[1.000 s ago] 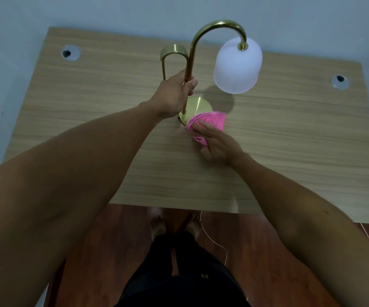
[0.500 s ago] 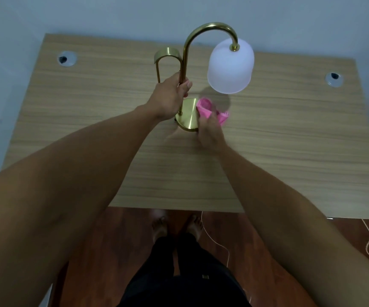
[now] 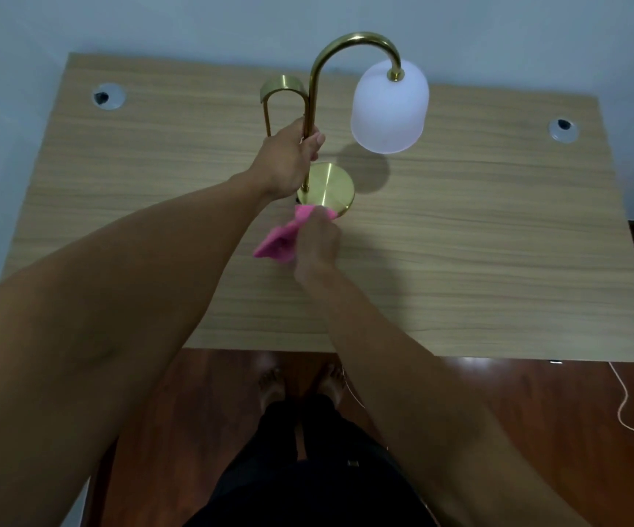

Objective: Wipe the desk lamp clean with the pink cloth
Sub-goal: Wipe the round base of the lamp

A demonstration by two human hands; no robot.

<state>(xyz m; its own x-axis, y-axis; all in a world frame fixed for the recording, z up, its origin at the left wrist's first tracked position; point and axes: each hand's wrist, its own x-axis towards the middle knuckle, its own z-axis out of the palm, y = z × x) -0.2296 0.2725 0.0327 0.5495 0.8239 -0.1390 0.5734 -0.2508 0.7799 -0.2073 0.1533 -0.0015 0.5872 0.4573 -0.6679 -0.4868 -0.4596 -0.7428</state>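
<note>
A brass desk lamp stands upright on the wooden desk (image 3: 479,260): a curved stem (image 3: 312,93), a round gold base (image 3: 332,184) and a frosted white shade (image 3: 389,106) hanging to the right. My left hand (image 3: 289,157) is closed around the lower stem, just above the base. My right hand (image 3: 317,241) grips the pink cloth (image 3: 283,237) and presses its tip against the near left edge of the base. The rest of the cloth trails down-left onto the desk.
A smaller brass loop (image 3: 283,89) rises behind the stem. Two round cable grommets (image 3: 108,96) (image 3: 563,129) sit near the desk's back corners. A white cord (image 3: 627,397) lies on the red-brown floor at right. A grey wall is behind the desk.
My right hand has carried the cloth from the right side of the base round to its near left edge. The gold top of the base now shows. My left hand stays on the stem.
</note>
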